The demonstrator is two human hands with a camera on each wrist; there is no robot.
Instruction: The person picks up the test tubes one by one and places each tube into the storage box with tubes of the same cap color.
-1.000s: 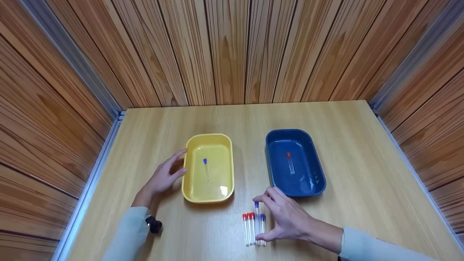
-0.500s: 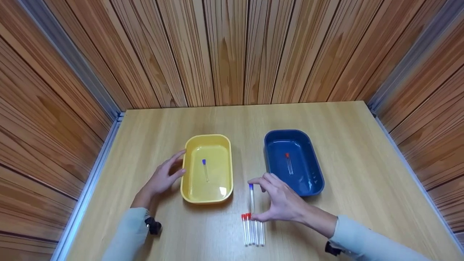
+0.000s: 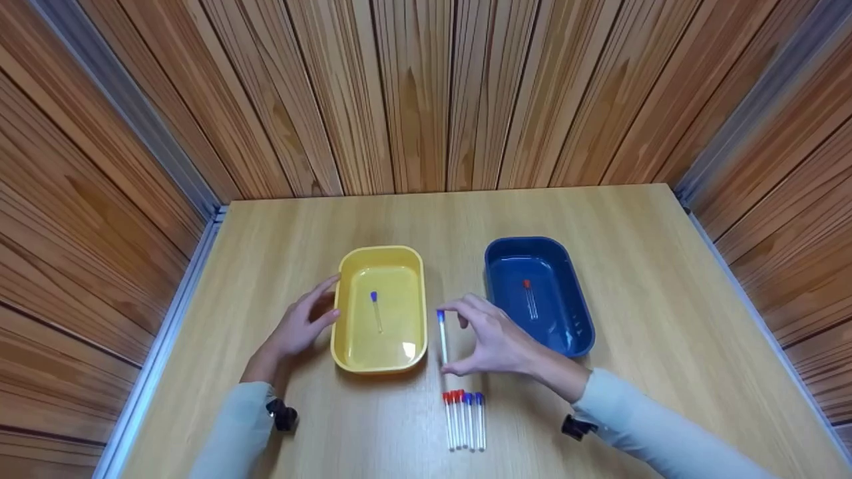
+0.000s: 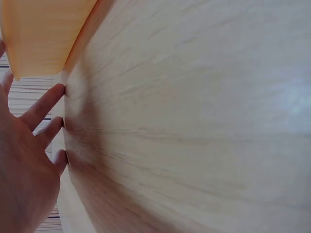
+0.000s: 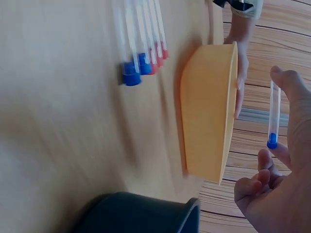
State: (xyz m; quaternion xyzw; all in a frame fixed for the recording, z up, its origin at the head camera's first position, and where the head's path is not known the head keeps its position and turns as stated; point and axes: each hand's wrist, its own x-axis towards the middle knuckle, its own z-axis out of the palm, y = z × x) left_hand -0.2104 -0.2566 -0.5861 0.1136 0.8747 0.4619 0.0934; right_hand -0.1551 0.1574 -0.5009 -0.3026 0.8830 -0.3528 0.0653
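Note:
Between thumb and index finger, my right hand (image 3: pixel 496 339) pinches a clear test tube with a blue cap (image 3: pixel 443 340) by its two ends. In the right wrist view this tube (image 5: pixel 274 111) hangs above the table, between the two trays. My left hand (image 3: pixel 298 326) touches the left side of the yellow tray (image 3: pixel 338 349) with spread fingers; in the left wrist view its fingers (image 4: pixel 43 107) are straight. A blue-capped tube (image 3: pixel 377 313) lies inside the yellow tray. Several red- and blue-capped tubes (image 3: pixel 464 422) lie in a row near the front.
A dark blue tray (image 3: pixel 586 332) stands to the right, holding a red-capped tube (image 3: pixel 530 299). Wood-panelled walls (image 3: pixel 419 100) close off the back and sides of the wooden table (image 3: pixel 373 432).
My right hand has lifted the blue-capped test tube out of the row and carried it forward and left, close to the yellow tray. The left hand keeps its place.

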